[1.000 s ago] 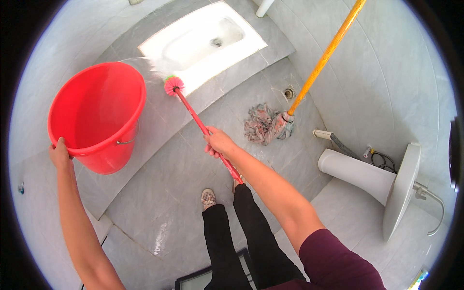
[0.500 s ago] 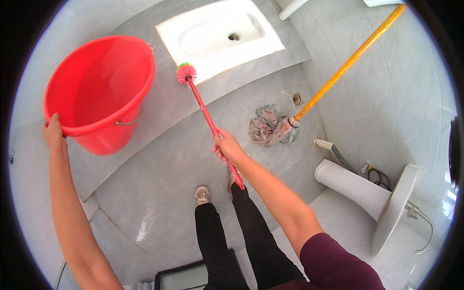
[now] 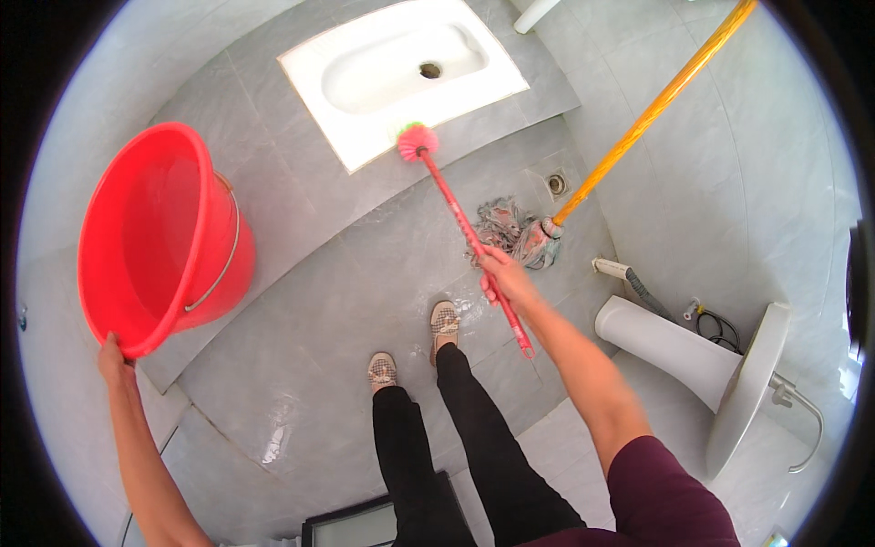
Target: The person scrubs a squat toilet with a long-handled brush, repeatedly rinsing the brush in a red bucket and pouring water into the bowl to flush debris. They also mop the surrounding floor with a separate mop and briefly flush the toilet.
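My left hand [image 3: 117,359] grips the near rim of a large red bucket [image 3: 232,273] on the left. The bucket tips to the left with its mouth turned toward the wall, and its wire handle hangs along the side. In my right hand [image 3: 509,276] is a long red toilet brush [image 3: 456,210], held near the lower part of its handle. Its round pink and green bristle head points away from me, in front of the near edge of a white squat toilet [image 3: 365,143]. The toilet is set into a raised grey tiled step.
A mop with a yellow handle [image 3: 652,114] leans at the right, its grey strands [image 3: 501,223] on the floor near a drain [image 3: 555,184]. A white pedestal sink [image 3: 747,392] with a tap stands at the right, beside a pipe [image 3: 611,268]. The step's edge crosses the floor.
The brush in my right hand has moved to the right. My left hand has lowered the bucket and tipped it further left. My right shoe has come into fuller view.
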Motion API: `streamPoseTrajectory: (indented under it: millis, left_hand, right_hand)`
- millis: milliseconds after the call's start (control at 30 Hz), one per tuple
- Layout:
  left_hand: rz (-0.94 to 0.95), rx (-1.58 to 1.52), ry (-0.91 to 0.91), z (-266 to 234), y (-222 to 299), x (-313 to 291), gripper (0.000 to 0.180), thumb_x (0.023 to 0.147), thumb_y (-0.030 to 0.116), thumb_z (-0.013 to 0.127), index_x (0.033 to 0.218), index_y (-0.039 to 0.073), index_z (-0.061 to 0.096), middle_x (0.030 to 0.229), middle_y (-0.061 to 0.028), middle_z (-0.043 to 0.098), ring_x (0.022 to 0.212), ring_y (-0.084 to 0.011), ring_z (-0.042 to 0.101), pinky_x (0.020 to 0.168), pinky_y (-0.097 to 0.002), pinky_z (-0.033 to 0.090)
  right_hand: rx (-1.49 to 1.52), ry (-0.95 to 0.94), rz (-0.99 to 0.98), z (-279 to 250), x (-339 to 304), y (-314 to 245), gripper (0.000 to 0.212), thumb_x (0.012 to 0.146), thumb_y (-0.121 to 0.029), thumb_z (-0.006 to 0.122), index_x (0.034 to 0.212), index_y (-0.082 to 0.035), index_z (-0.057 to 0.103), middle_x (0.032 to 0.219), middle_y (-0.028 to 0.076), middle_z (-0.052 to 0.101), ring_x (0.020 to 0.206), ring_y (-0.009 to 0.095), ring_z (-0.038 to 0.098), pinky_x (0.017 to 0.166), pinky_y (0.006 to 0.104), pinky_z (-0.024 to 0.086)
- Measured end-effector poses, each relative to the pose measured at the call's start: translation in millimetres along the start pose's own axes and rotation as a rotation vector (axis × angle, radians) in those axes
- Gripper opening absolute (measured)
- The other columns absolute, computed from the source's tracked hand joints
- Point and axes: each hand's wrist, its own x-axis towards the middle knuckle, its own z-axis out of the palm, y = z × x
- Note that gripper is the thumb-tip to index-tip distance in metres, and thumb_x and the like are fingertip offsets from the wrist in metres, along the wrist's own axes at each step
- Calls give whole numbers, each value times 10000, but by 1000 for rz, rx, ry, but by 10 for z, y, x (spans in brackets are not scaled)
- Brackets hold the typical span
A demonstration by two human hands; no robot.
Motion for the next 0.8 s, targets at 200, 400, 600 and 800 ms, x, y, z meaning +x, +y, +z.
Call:
streamPoseTrajectory:
  millis: [200,400,600,800]
  left_hand:
    - [-47,-39,-75,-411,-453,-85,310,845,153,593,1110,-2,550,983,-130,635,841,-249,659,672,-408,579]
    - [-47,-22,-2,-358,-1120,-246,351,839,146,595,1150,2,520,1060,-124,615,895,-251,647,698,-391,575]
    - [-88,-38,-31,-536,-953,-309,414,847,165,615,1218,19,504,1139,-123,598,959,-230,632,744,-346,563]
    - [-12,-9,-58,-329,-779,-1007,486,925,374,556,1262,33,475,1234,-149,539,1091,-222,556,871,-379,483]
  right_hand:
    - [-108,143,-40,17,322,15,386,896,-120,460,1281,-100,479,815,85,592,593,158,591,425,315,478]
    - [-976,381,-532,-88,552,89,461,950,-225,427,1395,-314,350,868,190,643,736,369,637,628,457,499]
    - [-1450,479,-311,-268,593,-467,423,972,-320,363,1393,-341,334,930,247,642,775,432,635,682,515,488]
    - [-849,429,-174,-65,1003,-975,455,969,-244,327,1422,-281,319,984,281,622,756,439,639,644,517,497]
